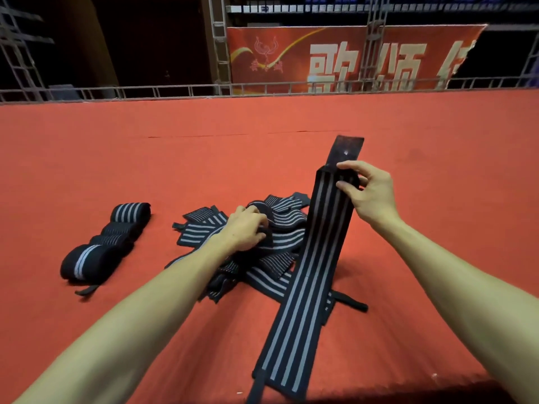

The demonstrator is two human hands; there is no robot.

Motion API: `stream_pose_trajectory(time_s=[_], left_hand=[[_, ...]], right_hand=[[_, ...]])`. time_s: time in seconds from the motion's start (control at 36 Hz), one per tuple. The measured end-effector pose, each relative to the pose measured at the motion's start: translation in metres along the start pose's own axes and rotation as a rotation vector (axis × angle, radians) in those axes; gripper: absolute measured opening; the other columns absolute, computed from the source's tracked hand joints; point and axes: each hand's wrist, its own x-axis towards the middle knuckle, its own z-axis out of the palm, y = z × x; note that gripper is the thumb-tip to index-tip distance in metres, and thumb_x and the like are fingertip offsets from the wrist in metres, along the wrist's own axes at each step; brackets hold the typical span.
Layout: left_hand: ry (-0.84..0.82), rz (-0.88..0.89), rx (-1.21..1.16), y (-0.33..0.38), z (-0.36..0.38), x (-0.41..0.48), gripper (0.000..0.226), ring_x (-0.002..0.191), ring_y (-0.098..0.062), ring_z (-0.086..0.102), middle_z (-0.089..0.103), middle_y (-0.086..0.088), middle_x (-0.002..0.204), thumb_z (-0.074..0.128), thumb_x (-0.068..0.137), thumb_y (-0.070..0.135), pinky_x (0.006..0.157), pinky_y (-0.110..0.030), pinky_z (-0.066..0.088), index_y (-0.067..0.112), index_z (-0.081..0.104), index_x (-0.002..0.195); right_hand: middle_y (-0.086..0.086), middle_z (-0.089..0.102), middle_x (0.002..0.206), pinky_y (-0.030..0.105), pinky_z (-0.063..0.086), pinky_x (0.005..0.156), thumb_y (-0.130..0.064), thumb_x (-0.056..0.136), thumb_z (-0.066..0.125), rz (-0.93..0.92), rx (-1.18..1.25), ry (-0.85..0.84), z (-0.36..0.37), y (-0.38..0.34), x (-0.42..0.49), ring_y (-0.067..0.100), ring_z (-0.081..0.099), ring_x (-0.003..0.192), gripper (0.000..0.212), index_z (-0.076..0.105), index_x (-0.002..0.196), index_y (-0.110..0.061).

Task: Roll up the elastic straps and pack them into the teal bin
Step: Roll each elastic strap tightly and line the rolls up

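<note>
Elastic strap [315,243] drawn out straight, long axis running from the near tabletop [145,170] edge up and away to the right hand [370,193], pinching its far end below the dark tab. Left hand [245,228] nearer the loose pile [280,225], fingers curled into it. Teal bin out of view.

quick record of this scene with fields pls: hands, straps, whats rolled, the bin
surface: red carpet
left hand: grips into the loose pile of striped straps
right hand: pinches the upper end of the long strap, which is stretched out flat across the pile
rolled straps: in a row on the left, apart from the pile
teal bin: not in view
</note>
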Motion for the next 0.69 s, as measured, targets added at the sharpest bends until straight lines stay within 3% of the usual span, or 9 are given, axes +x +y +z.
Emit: stream_pose_trajectory(time_s=[0.11, 0.31, 0.47, 0.53, 0.69], left_hand=[[-0.022, 0.037, -0.066, -0.016, 0.002, -0.004, 0.033, 0.119, -0.031, 0.045, 0.049, -0.006, 0.131, 0.067, 0.091, 0.023, 0.103, -0.036, 0.032, 0.019, 0.061, 0.124], [-0.066, 0.054, -0.151, -0.035, -0.006, -0.009, 0.04, 0.118, -0.023, 0.051, 0.048, -0.005, 0.127, 0.074, 0.087, 0.026, 0.102, -0.032, 0.04, 0.017, 0.061, 0.124], [-0.096, 0.035, -0.176, -0.044, -0.012, -0.014, 0.046, 0.111, -0.025, 0.053, 0.05, -0.001, 0.107, 0.078, 0.083, 0.026, 0.088, -0.027, 0.037, 0.016, 0.06, 0.125], [-0.135, 0.054, -0.176, -0.044, -0.015, -0.015, 0.048, 0.11, -0.024, 0.055, 0.057, -0.004, 0.112, 0.078, 0.083, 0.024, 0.084, -0.025, 0.037, 0.017, 0.059, 0.126], [-0.268, 0.151, -0.176, -0.049, -0.029, -0.029, 0.058, 0.115, -0.019, 0.056, 0.06, 0.001, 0.128, 0.076, 0.082, 0.013, 0.097, -0.029, 0.043, 0.026, 0.055, 0.135]], right_hand=[[-0.015, 0.067, 0.099, 0.04, 0.054, 0.089, 0.004, 0.08, 0.073, 0.002, 0.001, -0.004, 0.003, 0.004, 0.001, 0.012, 0.065, 0.097, 0.039, 0.068, 0.104, -0.027], [-0.015, 0.068, 0.099, 0.039, 0.053, 0.09, 0.003, 0.082, 0.073, -0.007, -0.006, -0.035, 0.015, -0.001, 0.002, 0.012, 0.066, 0.096, 0.035, 0.071, 0.107, -0.02], [-0.016, 0.068, 0.098, 0.034, 0.054, 0.088, 0.003, 0.082, 0.073, -0.002, -0.025, -0.053, 0.019, -0.005, 0.002, 0.009, 0.065, 0.093, 0.035, 0.072, 0.107, -0.021], [-0.015, 0.068, 0.098, 0.033, 0.054, 0.088, 0.003, 0.082, 0.073, 0.002, -0.03, -0.058, 0.019, -0.006, 0.003, 0.008, 0.065, 0.092, 0.034, 0.072, 0.107, -0.021], [-0.012, 0.069, 0.099, 0.034, 0.054, 0.088, 0.002, 0.083, 0.072, -0.005, -0.056, -0.067, 0.014, -0.013, 0.002, 0.012, 0.066, 0.093, 0.033, 0.072, 0.108, -0.019]])
